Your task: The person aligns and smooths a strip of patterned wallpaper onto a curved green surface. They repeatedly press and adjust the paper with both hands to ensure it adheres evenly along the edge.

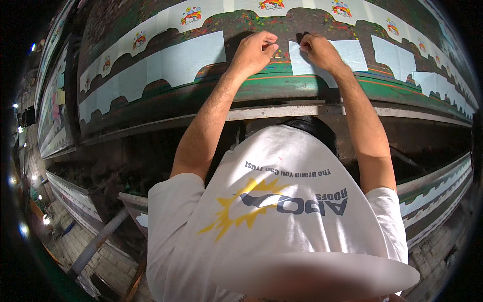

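Note:
My left hand (256,53) hovers over the dark, colour-speckled board (382,75), between two pale blue cut pieces, its fingers loosely curled and apart with nothing visible in them. My right hand (318,51) is closed in a pinch at the upper left part of a pale blue piece (352,55), which has a corner lifted or creased beside my fingers. Other pale blue pieces (166,58) lie along the same board to both sides, with notched lower edges. Above them runs a row of white pieces (166,19) with small colourful printed pictures.
A metal rail (276,111) runs along the board's near edge, just in front of my body. Similar long boards with pieces (55,100) stand at the left and lower right (432,196). A grey pipe (98,244) and a brick floor (80,236) show at lower left.

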`<action>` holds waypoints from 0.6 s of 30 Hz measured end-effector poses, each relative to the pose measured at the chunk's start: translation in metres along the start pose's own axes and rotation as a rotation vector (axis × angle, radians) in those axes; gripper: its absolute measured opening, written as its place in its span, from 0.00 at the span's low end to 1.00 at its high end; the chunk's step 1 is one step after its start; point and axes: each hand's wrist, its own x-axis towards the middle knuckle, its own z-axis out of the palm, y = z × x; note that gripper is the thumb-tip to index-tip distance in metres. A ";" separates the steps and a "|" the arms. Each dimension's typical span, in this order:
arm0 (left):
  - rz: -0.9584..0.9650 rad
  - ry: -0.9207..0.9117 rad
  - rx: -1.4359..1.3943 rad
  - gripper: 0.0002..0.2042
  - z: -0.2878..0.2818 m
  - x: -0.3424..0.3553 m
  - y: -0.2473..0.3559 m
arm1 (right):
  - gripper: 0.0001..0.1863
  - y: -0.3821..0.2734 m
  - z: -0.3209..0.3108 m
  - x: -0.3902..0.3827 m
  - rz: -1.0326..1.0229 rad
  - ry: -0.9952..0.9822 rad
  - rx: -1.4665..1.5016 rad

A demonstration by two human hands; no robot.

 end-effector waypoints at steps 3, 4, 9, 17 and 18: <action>0.068 -0.048 -0.047 0.22 0.001 0.007 0.002 | 0.06 -0.013 -0.013 -0.001 -0.257 0.018 0.178; 0.121 -0.043 -0.070 0.24 0.003 0.008 0.004 | 0.06 -0.020 -0.017 -0.001 -0.338 0.036 0.283; 0.169 -0.058 -0.013 0.29 -0.011 0.009 0.004 | 0.05 -0.059 -0.029 0.000 -0.321 0.015 0.680; 0.070 0.154 -0.244 0.21 -0.083 -0.012 -0.036 | 0.11 -0.017 -0.020 -0.004 -0.342 -0.048 -0.040; 0.001 0.187 -0.244 0.21 -0.093 -0.016 -0.045 | 0.14 -0.006 -0.024 -0.002 -0.267 -0.095 0.002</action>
